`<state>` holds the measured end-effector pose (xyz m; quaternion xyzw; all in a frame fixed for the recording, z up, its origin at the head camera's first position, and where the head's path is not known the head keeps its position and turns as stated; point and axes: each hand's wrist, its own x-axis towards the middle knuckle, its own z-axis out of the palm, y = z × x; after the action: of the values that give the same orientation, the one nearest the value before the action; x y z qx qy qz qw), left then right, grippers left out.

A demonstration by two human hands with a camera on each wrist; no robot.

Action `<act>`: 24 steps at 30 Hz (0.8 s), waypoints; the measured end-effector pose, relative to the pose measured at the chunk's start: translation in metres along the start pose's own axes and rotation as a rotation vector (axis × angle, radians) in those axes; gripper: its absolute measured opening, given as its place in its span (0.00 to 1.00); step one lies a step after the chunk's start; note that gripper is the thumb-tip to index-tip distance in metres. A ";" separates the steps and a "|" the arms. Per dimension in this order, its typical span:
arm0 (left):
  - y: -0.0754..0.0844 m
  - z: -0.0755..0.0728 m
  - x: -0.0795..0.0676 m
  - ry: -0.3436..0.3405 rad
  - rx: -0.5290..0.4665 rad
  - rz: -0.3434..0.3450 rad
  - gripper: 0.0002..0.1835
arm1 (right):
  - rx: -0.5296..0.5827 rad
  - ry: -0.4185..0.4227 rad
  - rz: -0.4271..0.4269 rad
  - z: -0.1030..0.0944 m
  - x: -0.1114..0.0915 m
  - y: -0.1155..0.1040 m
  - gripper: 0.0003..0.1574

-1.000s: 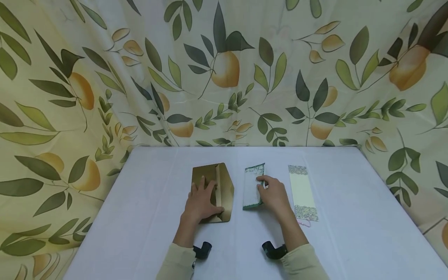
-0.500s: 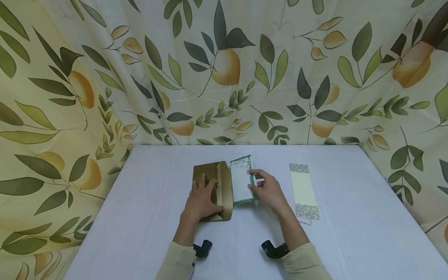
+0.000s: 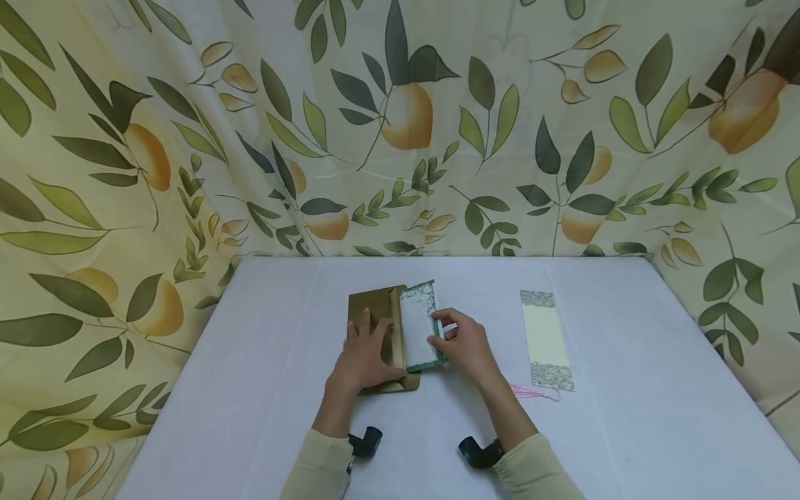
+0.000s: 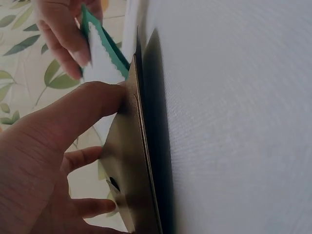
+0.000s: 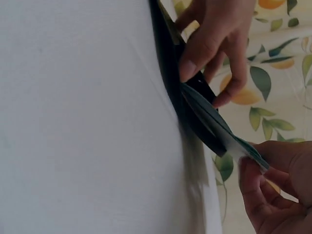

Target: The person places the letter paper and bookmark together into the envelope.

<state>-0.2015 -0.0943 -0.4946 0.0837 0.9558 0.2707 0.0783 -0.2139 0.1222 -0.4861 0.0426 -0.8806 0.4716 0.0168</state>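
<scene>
A brown-gold envelope [image 3: 370,303] lies on the white table with its flap side to the right. My left hand [image 3: 364,355] rests on it with fingers spread, and the thumb presses near its mouth in the left wrist view. My right hand [image 3: 465,345] pinches the right edge of a folded white card with a green floral border [image 3: 417,328]. The card slants over the flap, its left edge at the envelope's mouth. How far it reaches inside is hard to tell. In the right wrist view the card [image 5: 214,122] bows slightly between the two hands.
To the right lies a pale bookmark [image 3: 547,337] with patterned ends and a pink tassel [image 3: 531,392]. A black wrist camera [image 3: 481,453] sits under the right wrist, another [image 3: 365,442] by the left. A fruit-and-leaf patterned curtain [image 3: 400,173] hangs behind the table's far edge.
My right hand has carried the card leftward from the table's middle to the envelope's mouth, over the flap. My left hand stays on the envelope. More of the pink tassel shows now.
</scene>
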 end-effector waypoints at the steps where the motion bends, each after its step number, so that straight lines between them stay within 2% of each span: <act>1: 0.000 0.000 0.000 -0.001 -0.003 0.000 0.51 | -0.008 0.002 -0.007 0.002 0.000 0.000 0.26; 9: 0.003 -0.002 0.001 -0.028 -0.022 0.019 0.50 | -0.033 0.007 -0.017 0.012 -0.002 -0.002 0.26; 15: 0.004 0.000 0.001 -0.036 -0.013 0.034 0.51 | -0.065 -0.011 -0.069 0.016 -0.007 -0.007 0.26; 24: 0.007 0.001 0.001 -0.032 -0.051 0.057 0.51 | -0.092 -0.154 -0.060 0.019 -0.007 -0.006 0.29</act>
<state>-0.2015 -0.0875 -0.4919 0.1131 0.9445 0.2957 0.0878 -0.2064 0.1032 -0.4919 0.1041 -0.8983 0.4255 -0.0348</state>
